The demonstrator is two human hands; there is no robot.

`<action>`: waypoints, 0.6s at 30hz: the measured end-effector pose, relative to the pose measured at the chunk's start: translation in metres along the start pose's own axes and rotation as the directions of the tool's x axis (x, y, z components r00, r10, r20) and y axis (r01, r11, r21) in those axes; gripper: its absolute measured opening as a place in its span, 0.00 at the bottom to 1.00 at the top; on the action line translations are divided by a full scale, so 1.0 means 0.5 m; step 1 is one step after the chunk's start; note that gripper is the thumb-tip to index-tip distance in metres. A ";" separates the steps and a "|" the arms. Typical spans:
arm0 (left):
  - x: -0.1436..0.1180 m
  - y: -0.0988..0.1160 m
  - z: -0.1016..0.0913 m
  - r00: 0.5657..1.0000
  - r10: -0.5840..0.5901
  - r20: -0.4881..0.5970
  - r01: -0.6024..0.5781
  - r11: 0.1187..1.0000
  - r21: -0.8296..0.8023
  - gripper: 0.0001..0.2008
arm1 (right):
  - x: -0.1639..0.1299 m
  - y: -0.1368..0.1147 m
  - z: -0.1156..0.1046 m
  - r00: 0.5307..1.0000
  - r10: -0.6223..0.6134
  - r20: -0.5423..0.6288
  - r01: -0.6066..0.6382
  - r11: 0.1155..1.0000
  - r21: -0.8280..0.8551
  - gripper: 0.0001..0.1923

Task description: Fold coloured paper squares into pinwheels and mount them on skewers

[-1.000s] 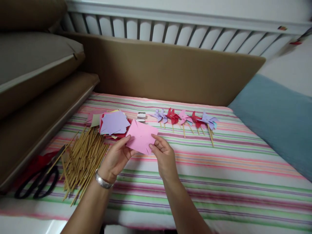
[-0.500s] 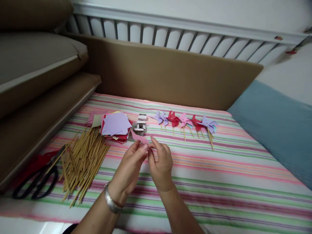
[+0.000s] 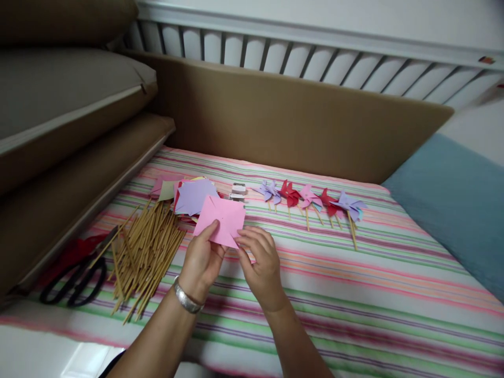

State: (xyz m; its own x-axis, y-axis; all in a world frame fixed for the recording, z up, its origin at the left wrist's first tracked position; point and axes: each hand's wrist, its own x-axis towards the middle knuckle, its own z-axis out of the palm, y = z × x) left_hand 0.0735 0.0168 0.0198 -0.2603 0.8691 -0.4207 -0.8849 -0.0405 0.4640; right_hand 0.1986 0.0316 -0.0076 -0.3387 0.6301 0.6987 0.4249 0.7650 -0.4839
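A pink paper square (image 3: pixel 221 219) with cuts toward its centre is held up over the striped cloth (image 3: pixel 354 294). My left hand (image 3: pixel 201 260) pinches its lower left edge, thumb on top. My right hand (image 3: pixel 260 260) grips the lower right corner with its fingertips. Just behind the square lies a stack of coloured paper squares (image 3: pixel 191 196), a lilac one uppermost. A heap of thin wooden sticks (image 3: pixel 145 252) lies to the left of my left hand.
Several finished paper pinwheels (image 3: pixel 311 200) lie in a row at the back right. A small white object (image 3: pixel 238 191) sits behind the pink square. Black scissors (image 3: pixel 76 270) lie at the far left edge. Brown cushions (image 3: pixel 275 113) stand behind; a blue pillow (image 3: pixel 452 205) lies at the right.
Half a second ago the pink square was turned nearly edge-on between my fingertips; now it faces me flat again. Both hands have shifted slightly lower and the camera has panned left.
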 end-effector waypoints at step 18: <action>-0.003 -0.049 -0.015 0.987 0.114 0.117 -0.150 0.915 0.375 0.08 | 0.011 -0.010 -0.010 0.942 0.334 0.025 -0.335 0.940 0.072 0.04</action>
State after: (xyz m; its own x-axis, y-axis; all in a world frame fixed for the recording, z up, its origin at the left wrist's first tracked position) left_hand 0.0928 0.0127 0.0032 -0.3127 0.9104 -0.2708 -0.6255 0.0172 0.7801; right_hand 0.1991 0.0307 0.0012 -0.1986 0.8526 0.4833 0.4525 0.5172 -0.7265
